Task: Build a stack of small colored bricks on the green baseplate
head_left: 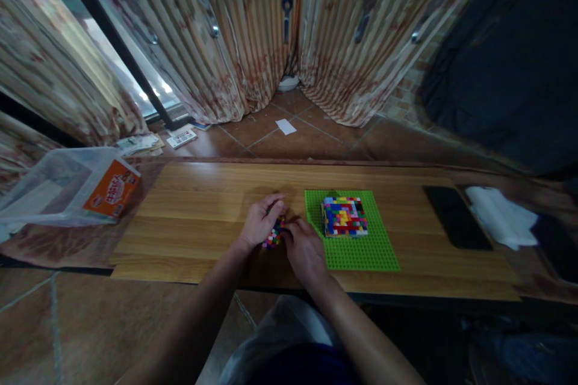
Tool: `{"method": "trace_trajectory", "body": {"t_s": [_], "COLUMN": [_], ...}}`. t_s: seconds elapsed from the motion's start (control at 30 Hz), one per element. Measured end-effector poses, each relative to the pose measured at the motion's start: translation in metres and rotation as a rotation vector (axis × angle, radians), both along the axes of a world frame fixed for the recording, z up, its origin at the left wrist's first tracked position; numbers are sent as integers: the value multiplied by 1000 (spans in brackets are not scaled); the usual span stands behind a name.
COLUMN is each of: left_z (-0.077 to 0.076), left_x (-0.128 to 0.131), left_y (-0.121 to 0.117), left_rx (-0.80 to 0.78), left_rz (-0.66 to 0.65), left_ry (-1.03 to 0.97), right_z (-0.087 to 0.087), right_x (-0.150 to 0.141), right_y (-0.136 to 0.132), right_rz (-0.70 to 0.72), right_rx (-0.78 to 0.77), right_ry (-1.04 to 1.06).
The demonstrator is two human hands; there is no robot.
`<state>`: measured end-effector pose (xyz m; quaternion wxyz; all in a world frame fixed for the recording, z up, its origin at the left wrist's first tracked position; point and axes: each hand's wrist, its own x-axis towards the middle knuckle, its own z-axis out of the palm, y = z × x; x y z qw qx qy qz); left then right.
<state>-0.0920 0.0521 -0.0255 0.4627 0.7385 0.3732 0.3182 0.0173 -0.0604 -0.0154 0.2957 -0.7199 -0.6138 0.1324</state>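
A small cluster of coloured bricks [274, 233] lies on the wooden board [189, 204] between my two hands. My left hand [262, 220] curls over its left side, fingers bent around it. My right hand [305, 249] presses against its right side with fingers closed on it. Just to the right lies a green baseplate [361, 252] carrying a square multicoloured brick block [344, 215], which neither hand touches.
A clear plastic bag with an orange box [112, 190] lies at the left end. A black phone [457, 216] and a white cloth [501, 214] sit at the right. Beyond the board are tiled floor, papers [286, 126] and curtains.
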Motion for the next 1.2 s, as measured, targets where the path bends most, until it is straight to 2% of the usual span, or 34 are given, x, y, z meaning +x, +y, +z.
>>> {"method": "trace_trajectory", "body": {"t_s": [0.2,0.33,0.47,0.6,0.7,0.8,1.2], "left_z": [-2,-2,-3,-4,-3,-2,-6], "left_x": [-1,-1,-1,-1,-1,0,0], "left_y": [2,2,3,3,3,2,4], "left_rx": [20,38,30,20,19,16,19], "left_rz": [-7,2,-1,4,2,14,5], "left_ry": [2,19,23,28,26,23,29], "right_z": [-1,12,25,30,31,29,23], "right_x": [0,6,28,66,90,102,112], "right_y": [1,-14,-42,-61,-60,-54,-45], "right_rz": [-21,-18,-76,-203,-255,-238,-173], "right_rx": [46,217,305,370,382,356,339], "right_ry": [20,70,58,-75,-101,-77,-125]}}
